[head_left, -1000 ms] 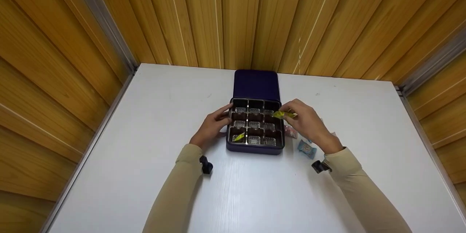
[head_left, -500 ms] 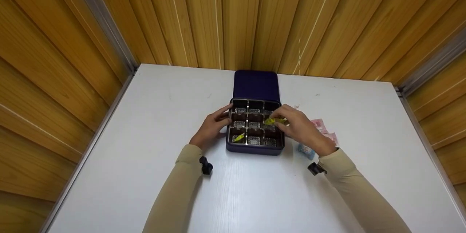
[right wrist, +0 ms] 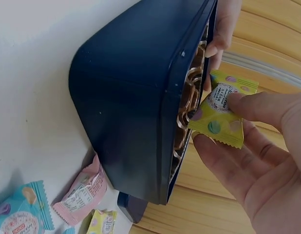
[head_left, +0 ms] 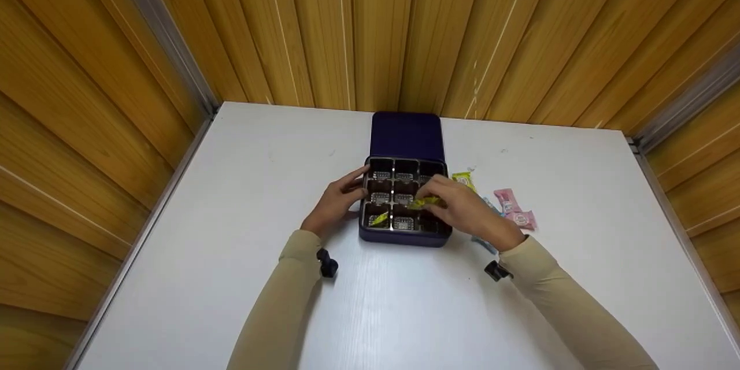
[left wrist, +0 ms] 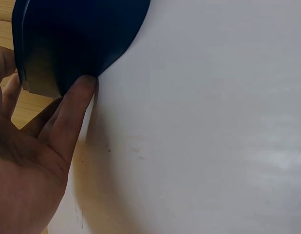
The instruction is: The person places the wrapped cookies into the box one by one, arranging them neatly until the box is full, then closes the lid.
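Note:
A dark blue box [head_left: 404, 238] with a brown divided insert stands on the table, its lid [head_left: 406, 134] folded back behind it. My left hand [head_left: 336, 202] holds the box's left side, with fingertips on the rim and, in the left wrist view, a finger [left wrist: 75, 109] low against the outer wall. Between thumb and fingers, my right hand [head_left: 465, 208] pinches a yellow wrapped candy [right wrist: 223, 109] above the right-hand compartments, near the middle and front rows. Another yellow candy [head_left: 379, 219] lies in the front left compartment. The right hand hides part of the insert.
To the right of the box lie two pink candies [head_left: 509, 199], a yellow candy [head_left: 463, 180] and blue candies [head_left: 484, 244], partly hidden by the right arm. Another pink candy [right wrist: 82, 192] rests against the box's side. Wood-look panels [head_left: 381, 34] enclose the table's back and sides.
My right hand has moved left and toward the front of the box with the yellow candy, uncovering candies on the table. The left hand has stayed in place.

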Available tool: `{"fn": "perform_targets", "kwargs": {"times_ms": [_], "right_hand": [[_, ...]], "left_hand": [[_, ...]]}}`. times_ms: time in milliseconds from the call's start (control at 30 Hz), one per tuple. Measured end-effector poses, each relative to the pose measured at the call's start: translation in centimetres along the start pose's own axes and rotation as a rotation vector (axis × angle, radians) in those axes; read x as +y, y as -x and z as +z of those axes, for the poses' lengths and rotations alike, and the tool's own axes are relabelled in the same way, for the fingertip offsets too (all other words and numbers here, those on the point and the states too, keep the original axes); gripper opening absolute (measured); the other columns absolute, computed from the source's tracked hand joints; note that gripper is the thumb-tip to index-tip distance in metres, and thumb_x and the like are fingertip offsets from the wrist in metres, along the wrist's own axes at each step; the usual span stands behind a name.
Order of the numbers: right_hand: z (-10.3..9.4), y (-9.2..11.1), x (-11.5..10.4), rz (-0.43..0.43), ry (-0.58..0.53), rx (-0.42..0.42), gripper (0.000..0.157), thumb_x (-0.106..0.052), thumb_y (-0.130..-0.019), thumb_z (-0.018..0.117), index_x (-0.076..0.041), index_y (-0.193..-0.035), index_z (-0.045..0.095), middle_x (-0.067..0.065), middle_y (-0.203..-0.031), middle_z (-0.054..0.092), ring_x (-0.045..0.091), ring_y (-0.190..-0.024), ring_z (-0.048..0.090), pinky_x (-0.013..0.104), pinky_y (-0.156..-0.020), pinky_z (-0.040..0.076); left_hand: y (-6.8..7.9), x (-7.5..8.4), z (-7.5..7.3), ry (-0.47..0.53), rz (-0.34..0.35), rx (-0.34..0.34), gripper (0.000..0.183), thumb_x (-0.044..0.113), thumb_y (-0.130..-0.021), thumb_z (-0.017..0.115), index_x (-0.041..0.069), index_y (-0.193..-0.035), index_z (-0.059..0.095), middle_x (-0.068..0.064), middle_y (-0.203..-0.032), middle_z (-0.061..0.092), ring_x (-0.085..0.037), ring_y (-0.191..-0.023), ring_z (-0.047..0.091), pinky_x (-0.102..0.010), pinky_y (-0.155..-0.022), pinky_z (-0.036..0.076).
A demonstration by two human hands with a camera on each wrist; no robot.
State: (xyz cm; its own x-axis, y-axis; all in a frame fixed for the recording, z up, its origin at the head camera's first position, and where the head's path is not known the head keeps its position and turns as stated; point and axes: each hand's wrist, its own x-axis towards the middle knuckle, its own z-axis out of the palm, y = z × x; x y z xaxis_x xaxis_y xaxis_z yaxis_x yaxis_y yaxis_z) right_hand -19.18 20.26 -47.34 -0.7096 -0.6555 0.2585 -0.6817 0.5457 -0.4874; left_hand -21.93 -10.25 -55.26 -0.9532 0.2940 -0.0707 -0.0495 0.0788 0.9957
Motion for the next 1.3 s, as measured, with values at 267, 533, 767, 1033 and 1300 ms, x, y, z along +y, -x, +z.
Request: {"fn": "perform_targets", "kwargs": {"times_ms": [267, 533, 767, 1033, 1300], "right_hand": [[0.4, -0.5, -0.7, 0.004, -0.006, -0.071, 0.026, 0.003, -0.095, 0.077, -0.010, -0.118, 0.073, 0.004, -0.115, 0.066, 0.023, -0.108, 0.069, 0.038, -0.089, 0.061], [0.8, -0.7, -1.1, -0.018, -0.006, -0.109, 0.025, 0.001, -0.096, 0.077, -0.011, -0.118, 0.074, 0.004, -0.115, 0.066, 0.023, -0.108, 0.069, 0.040, -0.091, 0.060], [1.3, -1.1, -1.3, -0.058, -0.022, -0.133, 0.022, 0.001, -0.097, 0.076, -0.008, -0.117, 0.074, 0.004, -0.114, 0.066, 0.022, -0.103, 0.070, 0.039, -0.087, 0.060], [1.5, -1.3, -1.6, -0.057, -0.003, -0.174, 0.020, -0.001, -0.097, 0.076, -0.011, -0.115, 0.074, 0.002, -0.115, 0.066, 0.019, -0.105, 0.070, 0.036, -0.091, 0.060], [1.4, -1.4, -1.7, -0.052, -0.013, -0.222, 0.020, -0.001, -0.099, 0.074, -0.013, -0.115, 0.074, 0.002, -0.115, 0.065, 0.018, -0.104, 0.069, 0.036, -0.089, 0.060]], "left_hand": [[0.0, -0.2, 0.0, 0.008, -0.013, 0.002, 0.061, 0.013, -0.105, 0.063, 0.029, -0.162, 0.049, -0.018, -0.151, 0.057, -0.032, -0.131, 0.061, -0.052, -0.095, 0.059], [0.1, 0.0, 0.0, 0.002, -0.008, 0.001, 0.061, 0.012, -0.105, 0.063, 0.026, -0.162, 0.048, -0.018, -0.151, 0.057, -0.033, -0.132, 0.061, -0.053, -0.095, 0.059], [0.1, 0.0, -0.1, -0.088, 0.020, 0.011, 0.061, 0.015, -0.104, 0.062, 0.029, -0.162, 0.048, -0.014, -0.150, 0.059, -0.028, -0.134, 0.059, -0.051, -0.106, 0.051], [-0.1, -0.2, -0.1, -0.045, 0.020, 0.008, 0.061, 0.014, -0.104, 0.064, 0.026, -0.162, 0.049, -0.016, -0.150, 0.058, -0.031, -0.133, 0.060, -0.053, -0.103, 0.054], [0.0, -0.1, 0.0, -0.017, 0.000, 0.001, 0.061, 0.014, -0.104, 0.063, 0.027, -0.162, 0.049, -0.017, -0.151, 0.057, -0.032, -0.131, 0.061, -0.051, -0.096, 0.058]]}}
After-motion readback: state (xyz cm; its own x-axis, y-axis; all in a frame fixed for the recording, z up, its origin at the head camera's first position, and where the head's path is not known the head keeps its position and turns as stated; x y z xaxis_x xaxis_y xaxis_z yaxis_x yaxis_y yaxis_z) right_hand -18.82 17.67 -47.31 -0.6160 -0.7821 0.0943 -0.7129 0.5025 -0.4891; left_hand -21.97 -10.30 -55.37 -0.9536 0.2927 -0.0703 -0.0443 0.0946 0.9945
